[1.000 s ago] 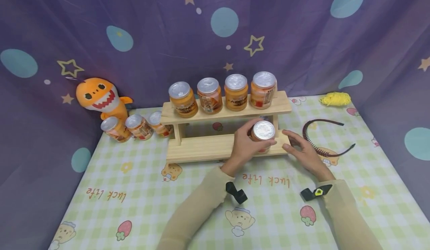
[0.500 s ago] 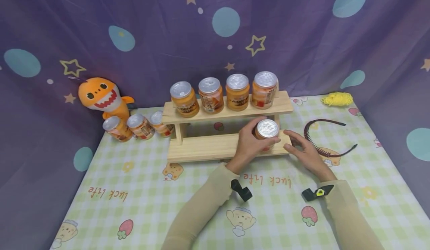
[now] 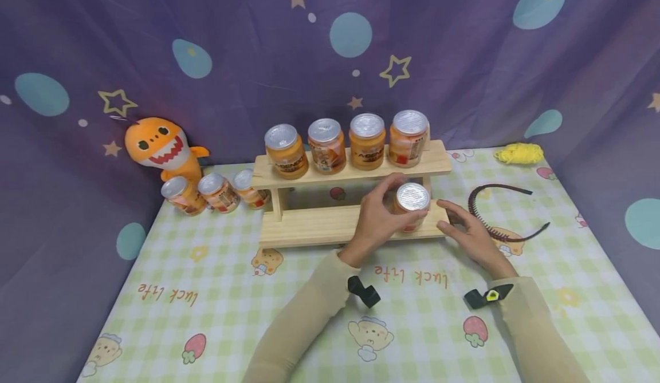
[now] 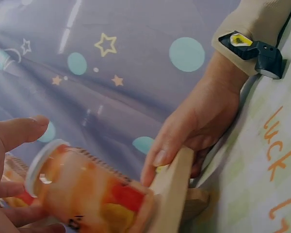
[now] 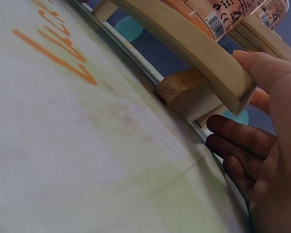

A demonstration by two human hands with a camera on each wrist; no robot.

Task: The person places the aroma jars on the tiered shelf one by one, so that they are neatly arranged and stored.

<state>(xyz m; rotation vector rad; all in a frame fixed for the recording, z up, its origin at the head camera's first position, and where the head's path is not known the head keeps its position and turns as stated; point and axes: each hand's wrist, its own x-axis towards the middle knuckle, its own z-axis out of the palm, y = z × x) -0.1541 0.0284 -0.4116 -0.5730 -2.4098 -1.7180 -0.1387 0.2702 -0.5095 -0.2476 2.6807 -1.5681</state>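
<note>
Left hand [image 3: 375, 218] grips jar [image 3: 411, 206] at right end of rack's [image 3: 319, 225] lower shelf; right hand [image 3: 466, 233], fingers straight, touches that shelf's right edge.

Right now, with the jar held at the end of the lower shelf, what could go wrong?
The jar in the left hand sits at the very end of the lower shelf; set down off-centre, it might tip off the edge. The right hand only touches the shelf end, so a push could slide the rack and shake the four jars on top.
</note>
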